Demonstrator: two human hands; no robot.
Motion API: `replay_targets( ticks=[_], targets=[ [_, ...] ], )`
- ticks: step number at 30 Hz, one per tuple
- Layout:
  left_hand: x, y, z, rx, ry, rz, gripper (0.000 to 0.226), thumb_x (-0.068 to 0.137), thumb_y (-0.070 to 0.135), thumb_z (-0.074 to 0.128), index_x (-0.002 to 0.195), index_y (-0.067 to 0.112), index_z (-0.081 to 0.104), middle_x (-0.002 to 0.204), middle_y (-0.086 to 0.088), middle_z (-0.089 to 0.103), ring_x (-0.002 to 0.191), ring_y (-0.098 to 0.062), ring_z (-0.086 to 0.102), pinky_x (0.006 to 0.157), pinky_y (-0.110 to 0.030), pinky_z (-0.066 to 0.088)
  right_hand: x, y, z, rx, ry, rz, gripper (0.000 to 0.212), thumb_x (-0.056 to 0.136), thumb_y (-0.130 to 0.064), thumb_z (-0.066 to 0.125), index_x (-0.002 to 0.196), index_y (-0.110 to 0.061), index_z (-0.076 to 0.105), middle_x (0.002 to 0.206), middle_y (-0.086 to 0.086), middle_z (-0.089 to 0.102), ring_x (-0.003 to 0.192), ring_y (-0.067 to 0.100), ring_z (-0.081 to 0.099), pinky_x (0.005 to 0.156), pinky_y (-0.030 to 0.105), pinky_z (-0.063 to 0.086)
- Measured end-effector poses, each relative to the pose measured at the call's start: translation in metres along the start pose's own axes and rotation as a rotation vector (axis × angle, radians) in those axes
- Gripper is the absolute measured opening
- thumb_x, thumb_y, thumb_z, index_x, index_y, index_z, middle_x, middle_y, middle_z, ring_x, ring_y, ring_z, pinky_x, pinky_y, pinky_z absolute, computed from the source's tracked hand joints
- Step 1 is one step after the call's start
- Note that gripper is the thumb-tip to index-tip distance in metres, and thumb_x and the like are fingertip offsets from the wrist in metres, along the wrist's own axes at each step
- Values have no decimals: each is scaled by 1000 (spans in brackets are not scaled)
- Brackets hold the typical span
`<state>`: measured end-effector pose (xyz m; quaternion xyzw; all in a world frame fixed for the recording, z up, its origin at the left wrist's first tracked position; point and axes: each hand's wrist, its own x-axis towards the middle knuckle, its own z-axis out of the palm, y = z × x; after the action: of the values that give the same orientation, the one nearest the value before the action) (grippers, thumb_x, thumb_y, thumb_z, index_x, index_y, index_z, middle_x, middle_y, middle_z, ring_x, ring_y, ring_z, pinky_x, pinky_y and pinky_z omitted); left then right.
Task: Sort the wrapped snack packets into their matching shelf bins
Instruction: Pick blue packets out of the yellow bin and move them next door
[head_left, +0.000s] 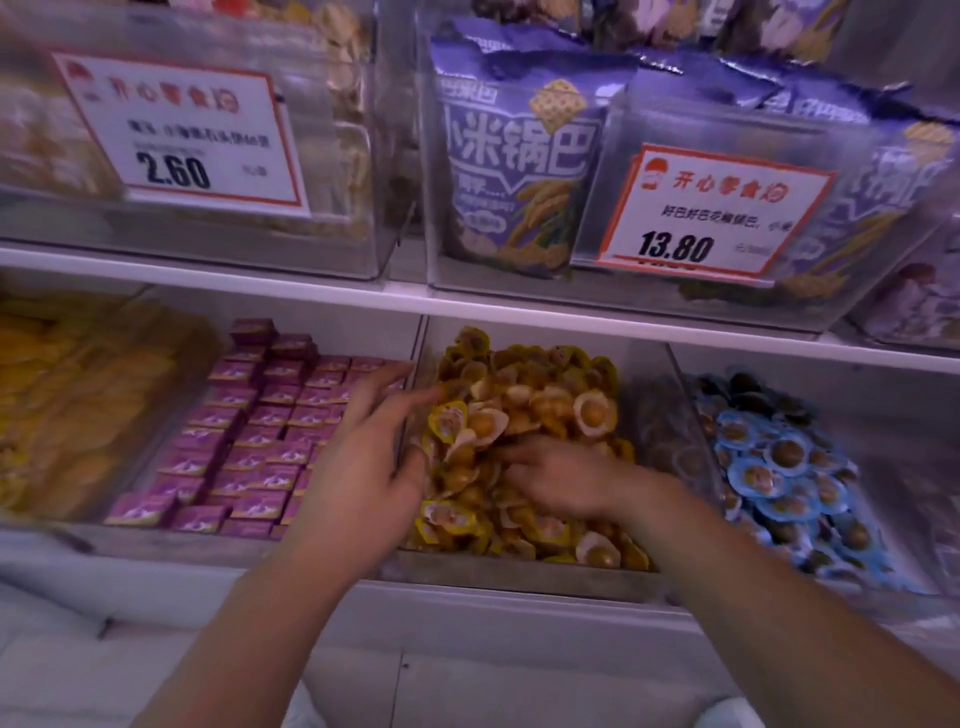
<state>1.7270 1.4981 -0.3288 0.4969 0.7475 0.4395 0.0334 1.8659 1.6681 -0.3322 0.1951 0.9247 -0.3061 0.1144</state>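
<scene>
Fingertips of right hand (558, 480) buried in yellow packets (524, 415) | grasp unclear

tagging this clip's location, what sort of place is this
Most likely a snack shop aisle: printed price tags on clear shelf bins, purple retail snack bags above, and loose yellow wrapped snack packets heaped below.

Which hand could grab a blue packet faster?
Probably the right hand. It lies on the yellow packets, next to the bin of blue packets. The left hand sits farther away, by the purple boxes.
</scene>
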Motion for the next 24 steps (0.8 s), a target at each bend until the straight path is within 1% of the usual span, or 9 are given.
replay_targets(
  ticks=[3, 5, 8, 10, 12, 14, 20, 22, 24],
  targets=[
    [-1, -4, -1, 29, -24, 30, 47, 79, 15, 50, 124, 22, 64, 147, 3, 38, 128, 8, 32, 104, -2, 21, 7, 25, -27, 129, 217, 108, 36, 101, -10, 39, 122, -13, 68, 133, 6, 61, 114, 2, 50, 85, -6, 30],
    [1, -8, -1, 43, -36, 24, 48, 79, 18, 52, 125, 25, 63, 146, 5, 38, 130, 1, 38, 105, -12, 29, 15, 34, -40, 209, 314, 260, 37, 100, -17, 37, 111, -16, 73, 113, 5, 68, 103, 14, 60, 79, 6, 43],
    [4, -10, -2, 41, -26, 7, 50, 75, 21, 55, 123, 29, 63, 141, 9, 40, 127, -5, 43, 100, -15, 33, 27, 38, -45, 179, 318, 359, 39, 100, -29, 39, 103, -14, 74, 106, 5, 69, 88, 13, 61, 80, 24, 46],
    [6, -10, -1, 37, -18, 9, 50, 73, 21, 55, 122, 30, 63, 139, 10, 41, 126, -5, 44, 99, -14, 33, 24, 34, -33, 102, 205, 320, 39, 101, -28, 37, 110, -13, 72, 116, 8, 67, 103, 20, 62, 92, 30, 47],
    [7, -10, -1, 40, -10, 12, 50, 73, 21, 56, 121, 30, 63, 138, 11, 41, 126, -5, 45, 101, -20, 37, 12, 30, -11, -171, 113, 286, 44, 102, -35, 34, 139, -23, 53, 149, 4, 45, 136, 26, 41, 114, 47, 29],
    [7, -9, 0, 39, 4, 13, 50, 72, 21, 55, 120, 30, 64, 138, 10, 41, 126, -6, 45, 102, -25, 40, -6, 20, 8, -300, 117, 251, 52, 99, -42, 33, 150, -37, 31, 159, -7, 27, 145, 19, 23, 117, 54, 14],
    [7, -8, 5, 44, 19, 3, 50, 73, 21, 50, 120, 31, 64, 138, 9, 40, 125, -8, 45, 103, -29, 41, -70, 1, 4, -8, -83, 103, 54, 95, -39, 36, 148, -46, 34, 160, -21, 16, 148, 2, 12, 120, 26, 12],
    [7, -8, 6, 48, 25, 3, 49, 74, 21, 50, 120, 30, 64, 137, 8, 41, 125, -7, 45, 102, -27, 40, -81, 0, -5, 45, -103, 150, 43, 100, -32, 40, 141, -42, 48, 151, -19, 38, 140, 1, 32, 112, 18, 25],
    [8, -9, 6, 56, 34, 9, 48, 74, 22, 50, 119, 30, 65, 136, 7, 42, 125, -8, 46, 100, -23, 39, -82, -3, -10, 160, 38, 192, 35, 99, -23, 44, 125, -34, 64, 119, -13, 67, 104, -1, 63, 89, 16, 49]
  ],
)
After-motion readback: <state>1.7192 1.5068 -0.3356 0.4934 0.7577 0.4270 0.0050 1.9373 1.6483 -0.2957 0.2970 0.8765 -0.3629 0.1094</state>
